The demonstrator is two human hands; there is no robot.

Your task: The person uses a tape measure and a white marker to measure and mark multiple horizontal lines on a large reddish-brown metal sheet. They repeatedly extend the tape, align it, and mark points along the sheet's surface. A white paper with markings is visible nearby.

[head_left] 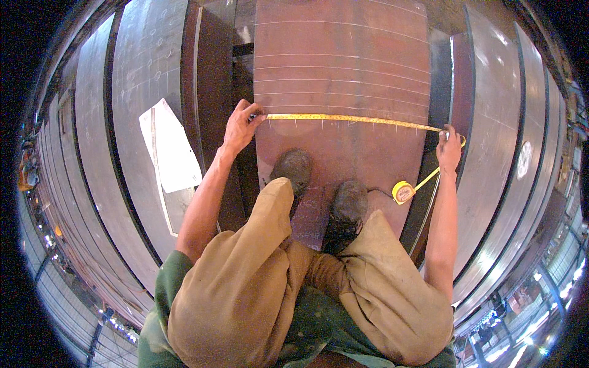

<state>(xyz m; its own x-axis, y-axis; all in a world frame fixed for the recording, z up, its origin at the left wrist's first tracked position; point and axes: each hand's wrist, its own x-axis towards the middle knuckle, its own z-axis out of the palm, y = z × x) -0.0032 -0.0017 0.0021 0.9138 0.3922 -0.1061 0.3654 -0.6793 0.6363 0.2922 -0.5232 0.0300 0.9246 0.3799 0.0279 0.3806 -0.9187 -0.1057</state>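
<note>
Left hand (pixel 243 126) — pinching end of yellow tape blade (pixel 350 118). Right hand (pixel 450 149) — pinching same tape blade, stretched between grips across reddish plate (pixel 340 43). Round yellow tape case (pixel 402 192): near plate's right edge, beside right forearm (pixel 442 227). White sheet (pixel 171 147): farther left.

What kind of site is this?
Probably a steel fabrication shop or yard: long grey metal beams lie side by side, and a yellow tape measure is stretched across a reddish plate-like surface marked with white lines.
</note>
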